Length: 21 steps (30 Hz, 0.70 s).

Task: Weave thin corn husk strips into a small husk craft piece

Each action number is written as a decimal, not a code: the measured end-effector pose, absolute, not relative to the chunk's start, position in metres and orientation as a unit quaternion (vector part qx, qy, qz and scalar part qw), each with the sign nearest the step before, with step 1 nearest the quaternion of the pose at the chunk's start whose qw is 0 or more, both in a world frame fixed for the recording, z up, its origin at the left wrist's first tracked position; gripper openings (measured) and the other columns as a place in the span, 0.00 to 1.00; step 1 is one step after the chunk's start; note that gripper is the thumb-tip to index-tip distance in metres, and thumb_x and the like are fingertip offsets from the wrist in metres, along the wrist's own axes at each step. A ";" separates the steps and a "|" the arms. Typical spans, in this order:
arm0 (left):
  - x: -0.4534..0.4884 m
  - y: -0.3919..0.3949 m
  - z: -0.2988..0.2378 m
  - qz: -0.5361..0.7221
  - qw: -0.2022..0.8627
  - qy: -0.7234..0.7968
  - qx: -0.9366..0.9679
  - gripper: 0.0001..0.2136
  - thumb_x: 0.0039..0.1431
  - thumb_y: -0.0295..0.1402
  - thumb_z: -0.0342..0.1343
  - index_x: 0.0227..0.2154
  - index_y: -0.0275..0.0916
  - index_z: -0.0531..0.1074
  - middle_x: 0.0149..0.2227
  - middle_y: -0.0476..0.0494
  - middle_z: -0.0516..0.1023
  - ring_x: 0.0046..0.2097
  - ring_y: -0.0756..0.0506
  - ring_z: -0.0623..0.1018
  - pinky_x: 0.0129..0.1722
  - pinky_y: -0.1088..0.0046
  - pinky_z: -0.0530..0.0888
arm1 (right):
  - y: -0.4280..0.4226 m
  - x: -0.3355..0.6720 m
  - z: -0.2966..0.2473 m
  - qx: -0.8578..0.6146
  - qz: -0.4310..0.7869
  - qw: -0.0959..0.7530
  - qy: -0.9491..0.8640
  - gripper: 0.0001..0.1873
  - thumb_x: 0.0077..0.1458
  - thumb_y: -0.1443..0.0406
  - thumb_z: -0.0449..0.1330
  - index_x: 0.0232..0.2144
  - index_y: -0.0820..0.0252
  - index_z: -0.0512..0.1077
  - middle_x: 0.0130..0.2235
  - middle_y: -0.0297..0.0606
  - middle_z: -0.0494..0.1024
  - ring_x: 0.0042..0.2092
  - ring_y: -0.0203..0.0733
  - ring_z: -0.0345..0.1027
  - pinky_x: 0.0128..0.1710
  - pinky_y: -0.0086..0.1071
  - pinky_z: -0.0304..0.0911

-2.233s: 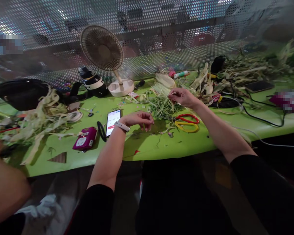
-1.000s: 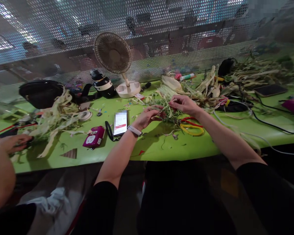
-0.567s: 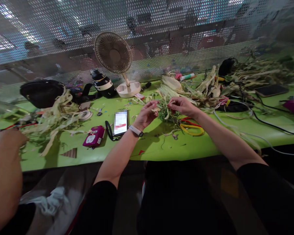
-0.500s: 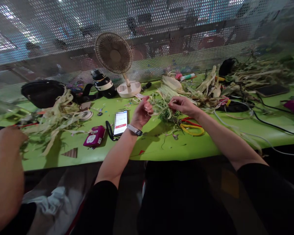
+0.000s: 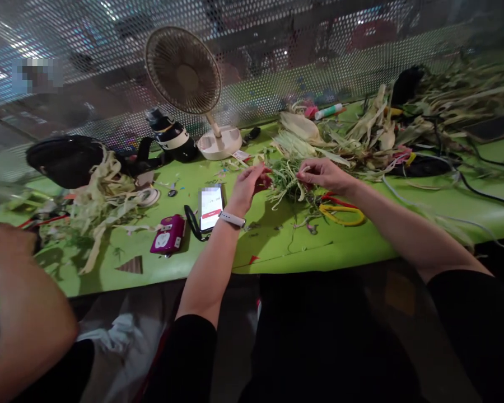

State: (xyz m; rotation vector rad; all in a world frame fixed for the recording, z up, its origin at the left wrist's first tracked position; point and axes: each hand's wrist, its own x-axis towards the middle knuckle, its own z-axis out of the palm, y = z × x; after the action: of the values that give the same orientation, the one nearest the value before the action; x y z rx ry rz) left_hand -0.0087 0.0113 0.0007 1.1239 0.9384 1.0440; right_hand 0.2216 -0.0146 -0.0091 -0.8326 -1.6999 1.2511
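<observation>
Between my hands a bundle of shredded green strips (image 5: 289, 182) rests on the green table, with thin ends curling out of it. My left hand (image 5: 252, 182), with a pale band at the wrist, is at the bundle's left side, its fingers stretched toward the strips and apart, with nothing plainly held. On the other side my right hand (image 5: 325, 174) is closed, thumb and forefinger pinching a thin pale strip that looks like corn husk. Just below it lie yellow-handled scissors (image 5: 342, 215) with some red on them. Larger pale corn husks (image 5: 300, 130) lie behind the bundle.
A lit phone (image 5: 211, 210) and a purple packet (image 5: 168, 234) lie left of my arm. Behind stand a fan (image 5: 185, 73) and a black bottle (image 5: 174, 137). More husks (image 5: 373, 134) and cables (image 5: 472, 187) spread rightward. Another person's arm (image 5: 21, 296) reaches in at left.
My left hand has turned, its fingers now stretched toward the bundle instead of raised and curled. My right hand keeps its pinch. The view has shifted and tilted slightly.
</observation>
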 end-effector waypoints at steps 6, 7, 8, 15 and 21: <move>-0.011 0.005 0.001 0.274 0.674 0.408 0.551 0.25 0.61 0.55 0.54 0.31 0.36 0.80 0.31 0.42 0.82 0.35 0.47 0.81 0.40 0.70 0.76 | -0.019 0.218 -0.015 -0.351 0.523 0.394 -0.670 0.20 0.53 0.51 0.68 0.26 0.61 0.70 0.21 0.28 0.69 0.22 0.28 0.60 0.21 0.26 0.54; -0.010 0.004 -0.001 0.253 0.683 0.405 0.552 0.23 0.60 0.53 0.56 0.32 0.36 0.80 0.31 0.42 0.82 0.35 0.47 0.81 0.40 0.70 0.76 | -0.020 0.218 -0.016 -0.355 0.521 0.400 -0.665 0.21 0.54 0.51 0.67 0.26 0.61 0.70 0.21 0.28 0.69 0.22 0.28 0.60 0.21 0.26 0.53; -0.009 0.003 -0.003 0.232 0.691 0.400 0.556 0.20 0.58 0.51 0.60 0.33 0.36 0.80 0.31 0.43 0.82 0.35 0.47 0.81 0.39 0.71 0.75 | -0.020 0.218 -0.017 -0.358 0.518 0.409 -0.660 0.21 0.54 0.50 0.67 0.25 0.61 0.70 0.20 0.28 0.69 0.22 0.28 0.60 0.21 0.25 0.53; -0.014 -0.001 -0.007 0.171 0.729 0.321 0.580 0.14 0.51 0.40 0.69 0.34 0.34 0.78 0.30 0.45 0.83 0.29 0.53 0.79 0.34 0.77 0.75 | -0.014 0.222 -0.016 -0.372 0.474 0.534 -0.594 0.22 0.49 0.49 0.70 0.24 0.60 0.69 0.19 0.27 0.67 0.20 0.29 0.59 0.20 0.26 0.55; -0.031 0.004 0.005 -0.053 0.727 0.249 0.637 0.18 0.52 0.45 0.67 0.40 0.35 0.81 0.36 0.38 0.85 0.32 0.48 0.83 0.31 0.76 0.78 | -0.009 0.229 -0.008 -0.359 0.459 0.630 -0.514 0.25 0.41 0.48 0.73 0.21 0.58 0.67 0.17 0.26 0.67 0.19 0.28 0.58 0.18 0.26 0.54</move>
State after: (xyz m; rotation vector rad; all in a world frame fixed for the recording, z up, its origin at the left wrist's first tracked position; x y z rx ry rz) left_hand -0.0306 0.0035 0.0053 1.4044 0.5495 -0.1167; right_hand 0.2287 -0.0092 -0.0078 -0.8211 -1.1780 1.0507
